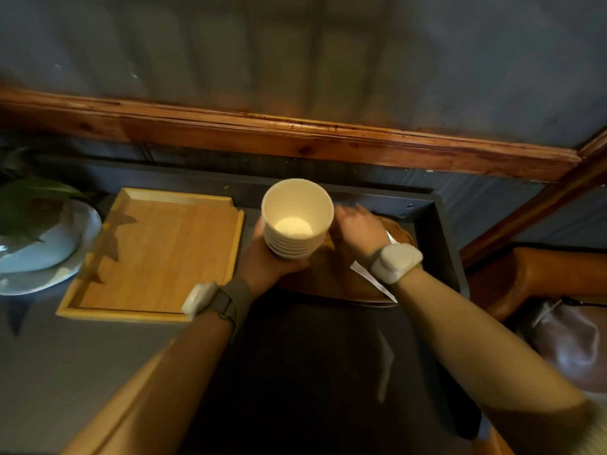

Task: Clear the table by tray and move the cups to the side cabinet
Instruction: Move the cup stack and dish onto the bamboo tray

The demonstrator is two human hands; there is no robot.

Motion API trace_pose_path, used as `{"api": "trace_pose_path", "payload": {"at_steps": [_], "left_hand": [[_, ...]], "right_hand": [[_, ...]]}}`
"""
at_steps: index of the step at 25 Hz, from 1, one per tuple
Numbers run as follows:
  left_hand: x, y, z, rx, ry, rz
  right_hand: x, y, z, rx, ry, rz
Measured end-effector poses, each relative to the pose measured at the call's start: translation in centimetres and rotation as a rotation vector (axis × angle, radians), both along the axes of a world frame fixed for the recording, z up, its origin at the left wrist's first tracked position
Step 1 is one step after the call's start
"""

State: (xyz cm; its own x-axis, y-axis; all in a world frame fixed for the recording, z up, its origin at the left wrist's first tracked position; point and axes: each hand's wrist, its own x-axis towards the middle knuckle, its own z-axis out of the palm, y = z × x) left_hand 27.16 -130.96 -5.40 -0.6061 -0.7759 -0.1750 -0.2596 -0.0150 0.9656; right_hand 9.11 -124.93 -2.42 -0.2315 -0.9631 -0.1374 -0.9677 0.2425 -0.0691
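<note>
One stack of nested paper cups (297, 221) – about six rims show; two trays – a pale one (154, 254), a dark one (361, 287); one plate (49, 254); two hands

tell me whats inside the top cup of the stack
The top cup looks empty: only its pale inner wall and bare bottom show. It sits nested in the stack, held by the left hand; the lower cups' insides are covered.

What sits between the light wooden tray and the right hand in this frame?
In the head view, the stack of white cups, held from below by the left hand, sits between the light wooden tray and the right hand.
</note>
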Motion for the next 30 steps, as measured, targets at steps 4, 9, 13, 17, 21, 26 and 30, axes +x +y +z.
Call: {"api": "trace_pose_path", "payload": {"at_steps": [4,9,13,17,21,26,30], "left_hand": [[2.8,-2.6,2.1,-0.124,0.061,0.218],[8.9,-6.4,2.5,-0.227,0.002,0.501],[11.9,-9.2,0.9,-0.178,-0.124,0.645],[12.6,-11.3,-1.2,-0.117,-0.185,0.672],[12.7,-13.9,-1.9,-0.069,-0.173,0.692],[12.3,-14.4,-1.8,-0.009,-0.141,0.707],[11.3,-11.5,-1.2,0.018,-0.303,0.840]], "right_hand": [[3.8,-2.0,2.1,-0.258,-0.270,-0.032],[11.0,-7.3,1.2,-0.185,-0.490,0.125],[15.3,-10.8,-1.8,-0.166,-0.441,0.120],[16.4,-12.4,-4.1,-0.027,-0.309,0.209],[17.2,-12.7,-5.2,0.090,-0.135,0.247],[18.0,-12.4,-5.4,0.068,-0.181,0.209],[16.1,-11.0,-3.8,-0.089,-0.290,0.179]]}}
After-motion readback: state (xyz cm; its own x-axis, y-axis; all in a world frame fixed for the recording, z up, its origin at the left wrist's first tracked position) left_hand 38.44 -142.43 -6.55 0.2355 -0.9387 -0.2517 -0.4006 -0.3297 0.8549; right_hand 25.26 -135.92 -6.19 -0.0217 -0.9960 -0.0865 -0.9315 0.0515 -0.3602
